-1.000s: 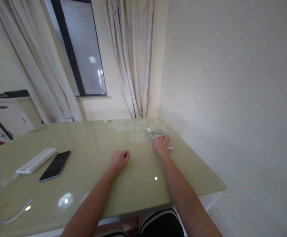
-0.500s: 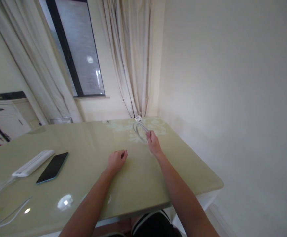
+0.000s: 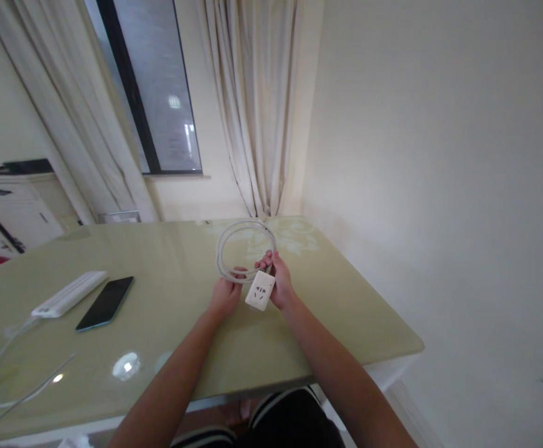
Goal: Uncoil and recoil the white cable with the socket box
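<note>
Over the table [image 3: 178,267], at twelve o'clock, the right hand [image 3: 279,284] clamps the cord [image 3: 220,252] beside its socket [image 3: 259,290]; the left hand [image 3: 225,295] pinches the cord at seven. Toward nine lies a phone [image 3: 106,303].

One view, from the wearer's head above the lap [image 3: 294,423], faces forward and down across the table [image 3: 169,267], with the left hand [image 3: 225,297] and right hand [image 3: 281,285] mid-frame; the softly blurred window's [image 3: 159,93] distance is hard to judge.
</note>
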Available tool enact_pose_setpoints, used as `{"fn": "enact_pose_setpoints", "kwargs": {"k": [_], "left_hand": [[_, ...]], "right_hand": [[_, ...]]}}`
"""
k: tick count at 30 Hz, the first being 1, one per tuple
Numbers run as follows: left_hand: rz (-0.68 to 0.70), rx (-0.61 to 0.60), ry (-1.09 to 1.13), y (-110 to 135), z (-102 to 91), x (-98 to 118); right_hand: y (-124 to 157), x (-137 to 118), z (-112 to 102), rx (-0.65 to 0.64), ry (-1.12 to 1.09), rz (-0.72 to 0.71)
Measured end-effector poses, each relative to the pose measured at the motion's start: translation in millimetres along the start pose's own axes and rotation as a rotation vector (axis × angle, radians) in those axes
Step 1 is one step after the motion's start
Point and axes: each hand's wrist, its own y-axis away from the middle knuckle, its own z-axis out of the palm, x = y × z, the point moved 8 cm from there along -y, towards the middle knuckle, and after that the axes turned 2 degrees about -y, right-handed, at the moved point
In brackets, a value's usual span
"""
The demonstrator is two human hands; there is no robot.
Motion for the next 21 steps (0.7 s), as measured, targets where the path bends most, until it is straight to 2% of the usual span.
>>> {"fn": "enact_pose_setpoints", "kwargs": {"k": [4, 7, 11, 15, 17, 21], "left_hand": [[-0.132, -0.068, 0.041, -2, 3.2, -11], [-0.174, -0.017, 0.096, -4, -5.7, -9], [-0.049, 0.105, 0.230, -4, -18.6, 20], [0.124, 0.036, 0.311, 0, -8.5, 55], [0.130, 0.022, 0.320, 1, -3.9, 59], [0.077, -0.008, 0.375, 0, 1.5, 50]], "right_hand": [[-3, -7, -5, 0.030, 0.044, -0.046], [-6, -14, -9, 0.028, 0.146, -0.125], [-3, -14, -8, -0.020, 0.377, -0.232], [4, -7, -4, -0.057, 0.554, -0.230], [6, -5, -3, -0.076, 0.598, -0.218], [5, -2, -3, -0.111, 0.708, -0.209]]}}
